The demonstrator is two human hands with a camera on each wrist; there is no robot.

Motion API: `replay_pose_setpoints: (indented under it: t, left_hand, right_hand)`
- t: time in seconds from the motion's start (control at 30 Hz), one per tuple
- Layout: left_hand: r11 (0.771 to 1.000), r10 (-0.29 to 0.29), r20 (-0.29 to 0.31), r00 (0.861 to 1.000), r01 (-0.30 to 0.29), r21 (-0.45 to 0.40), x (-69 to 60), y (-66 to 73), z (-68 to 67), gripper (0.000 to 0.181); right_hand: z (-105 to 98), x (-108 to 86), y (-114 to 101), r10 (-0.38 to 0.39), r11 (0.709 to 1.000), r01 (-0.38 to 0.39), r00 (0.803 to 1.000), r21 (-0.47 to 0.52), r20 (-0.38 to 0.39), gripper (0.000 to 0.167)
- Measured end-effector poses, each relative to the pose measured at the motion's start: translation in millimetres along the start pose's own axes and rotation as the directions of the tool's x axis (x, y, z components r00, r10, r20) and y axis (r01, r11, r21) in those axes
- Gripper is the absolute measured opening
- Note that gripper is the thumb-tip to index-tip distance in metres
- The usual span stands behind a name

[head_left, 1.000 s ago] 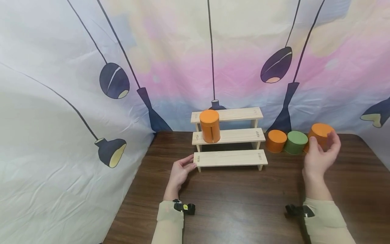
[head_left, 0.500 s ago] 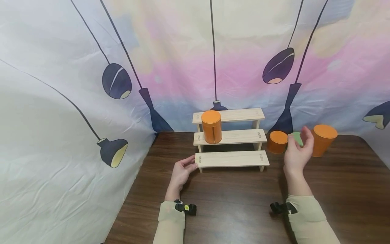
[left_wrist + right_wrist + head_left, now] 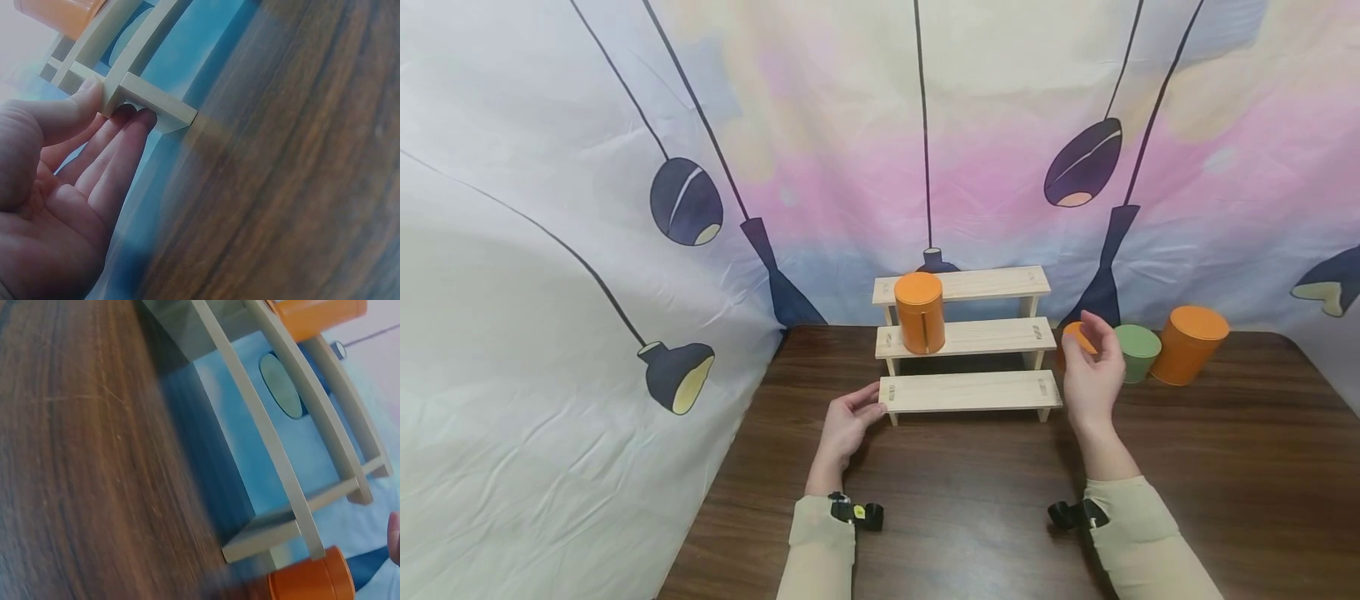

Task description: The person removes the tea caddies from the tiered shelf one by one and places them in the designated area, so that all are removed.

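Note:
My left hand (image 3: 845, 433) holds the left end of the lowest step of a three-step wooden display stand (image 3: 970, 392). In the left wrist view its thumb lies on the board and its fingers reach beneath. An orange tin (image 3: 919, 315) with a lid stands upright on the left of the middle step. My right hand (image 3: 1093, 379) hovers right of the stand, fingers loosely bent, partly hiding a short orange tin (image 3: 309, 578). Whether it touches that tin is unclear; a mere fingertip (image 3: 394, 537) shows in the right wrist view.
A short green tin (image 3: 1138, 352) and a taller orange tin (image 3: 1190, 346) stand side by side on the dark wooden table (image 3: 970, 508), right of my right hand. Behind the table hangs a cloth backdrop (image 3: 992, 167) printed with lamps.
My right hand has moved left, from in front of the taller orange tin past the green tin to the short orange one. The left hand stays on the stand.

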State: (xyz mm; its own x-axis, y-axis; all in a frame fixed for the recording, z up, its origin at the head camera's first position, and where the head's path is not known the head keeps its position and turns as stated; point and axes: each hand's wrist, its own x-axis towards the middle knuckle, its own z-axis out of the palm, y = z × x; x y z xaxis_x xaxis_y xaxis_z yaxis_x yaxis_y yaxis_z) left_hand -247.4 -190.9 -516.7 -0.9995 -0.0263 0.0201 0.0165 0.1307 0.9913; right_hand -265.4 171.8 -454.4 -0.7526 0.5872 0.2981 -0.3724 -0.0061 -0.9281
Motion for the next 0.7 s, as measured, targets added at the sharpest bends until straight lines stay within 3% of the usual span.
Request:
replay_pose_setpoints:
  t: [0.3,0.53,0.7]
  left_hand:
    - [1.000,-0.001,0.005,1.000,0.001,0.002,-0.5,0.0,-0.1,0.044]
    - [1.000,-0.006,0.000,1.000,0.006,-0.007,0.0,-1.6,-0.1,0.044]
    - [1.000,-0.002,-0.002,1.000,0.002,-0.002,0.3,-2.0,0.2,0.044]
  right_hand:
    - [24,-25.1,-29,-0.091,0.994,0.100,0.982,-0.050,0.165,0.043]
    - [40,-36.7,-35,-0.167,0.975,0.203,0.938,-0.093,0.305,0.042]
    - [52,-44.3,-39,-0.191,0.973,0.226,0.897,-0.043,0.398,0.048]
